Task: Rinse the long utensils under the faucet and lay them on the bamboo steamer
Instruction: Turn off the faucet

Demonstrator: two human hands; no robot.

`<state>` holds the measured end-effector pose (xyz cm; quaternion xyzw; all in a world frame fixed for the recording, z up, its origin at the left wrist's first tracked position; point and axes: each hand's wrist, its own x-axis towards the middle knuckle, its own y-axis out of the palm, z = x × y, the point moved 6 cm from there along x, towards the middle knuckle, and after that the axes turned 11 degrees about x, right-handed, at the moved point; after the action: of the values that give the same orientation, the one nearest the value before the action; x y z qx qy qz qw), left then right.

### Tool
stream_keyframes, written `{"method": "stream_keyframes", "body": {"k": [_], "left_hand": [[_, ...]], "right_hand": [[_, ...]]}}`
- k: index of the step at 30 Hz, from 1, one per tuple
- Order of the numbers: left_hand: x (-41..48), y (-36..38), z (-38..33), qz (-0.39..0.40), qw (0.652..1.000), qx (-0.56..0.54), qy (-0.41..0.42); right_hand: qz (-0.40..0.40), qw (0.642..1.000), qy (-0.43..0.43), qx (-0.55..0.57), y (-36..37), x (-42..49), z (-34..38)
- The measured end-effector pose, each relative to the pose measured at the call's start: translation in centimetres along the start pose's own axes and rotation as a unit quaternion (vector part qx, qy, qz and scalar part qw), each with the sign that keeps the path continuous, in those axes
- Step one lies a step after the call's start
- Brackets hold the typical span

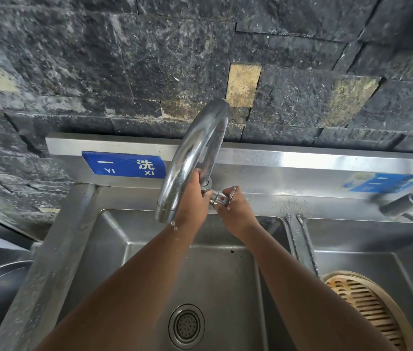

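Both arms reach over the sink (114, 236); the left hand (192, 197) has its grip clamped on the faucet (192, 148), the right hand (236, 211) on the tap handle (222, 198).

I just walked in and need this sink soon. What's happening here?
A person is at the faucet: the left hand grips its upright pipe near the base, the right hand holds the tap handle. Only drops hang at the spout. The bamboo steamer sits in the right basin; no utensils are in view.

Left hand (192, 196) grips faucet (189, 158); right hand (237, 212) grips its handle (222, 198).
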<state>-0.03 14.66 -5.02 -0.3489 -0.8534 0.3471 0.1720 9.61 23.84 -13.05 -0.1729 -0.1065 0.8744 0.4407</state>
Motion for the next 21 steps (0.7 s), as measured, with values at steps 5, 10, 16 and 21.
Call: {"method": "stream_keyframes", "body": {"k": [5,10,16,21], "left_hand": [[0.12,0.08,0.32,-0.011,1.0,0.002,0.0],[0.33,0.2,0.44,-0.013,1.0,0.005,0.007],[0.56,0.37,0.73,-0.015,1.0,0.018,0.014],[0.57,0.55,0.9,-0.022,0.999,0.024,0.019]], "right_hand": [[-0.009,1.0,0.0,-0.007,-0.01,-0.15,0.08],[-0.001,1.0,0.009,-0.01,-0.08,-0.09,0.17],[-0.002,1.0,0.013,-0.001,0.05,-0.02,-0.02],[-0.004,1.0,0.019,-0.003,0.05,0.0,-0.11]]}}
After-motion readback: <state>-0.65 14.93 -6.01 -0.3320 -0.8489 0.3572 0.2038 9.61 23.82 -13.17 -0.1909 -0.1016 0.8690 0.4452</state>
